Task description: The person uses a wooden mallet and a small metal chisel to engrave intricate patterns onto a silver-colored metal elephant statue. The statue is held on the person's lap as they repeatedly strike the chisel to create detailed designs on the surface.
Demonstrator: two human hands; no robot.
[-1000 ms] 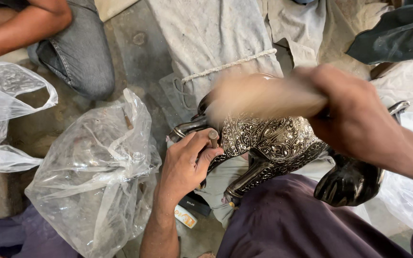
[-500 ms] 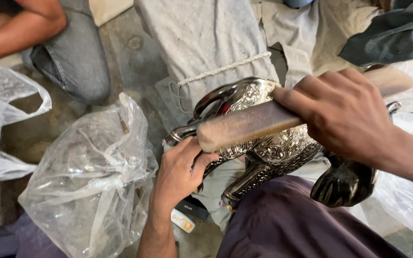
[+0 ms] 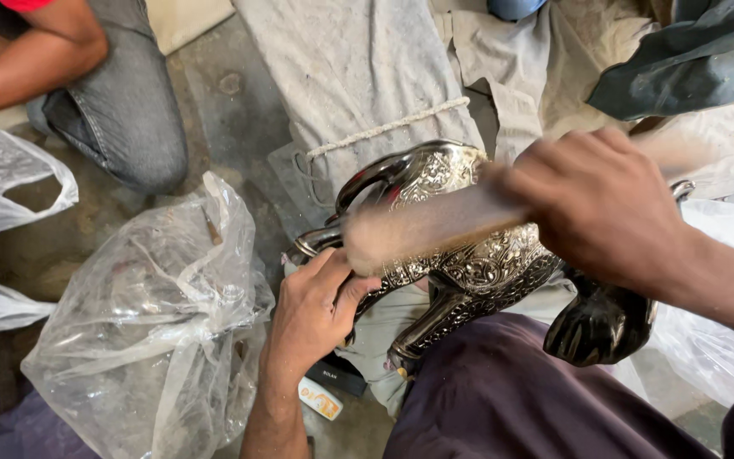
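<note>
Here the left hand (image 3: 312,310) curls its fingers round the near-left end of the embossed metal figure (image 3: 469,246); the right hand (image 3: 592,208) grips a blurred wooden stick (image 3: 422,225) over it.

We have the metal figure (image 3: 469,255) on our lap, above the floor (image 3: 214,93). Our left hand (image 3: 316,310) grips its left end; our right hand (image 3: 592,208) holds a wooden stick (image 3: 418,229) across its top. Plastic bags (image 3: 146,323) lie left; cloth (image 3: 358,76) lies behind
</note>
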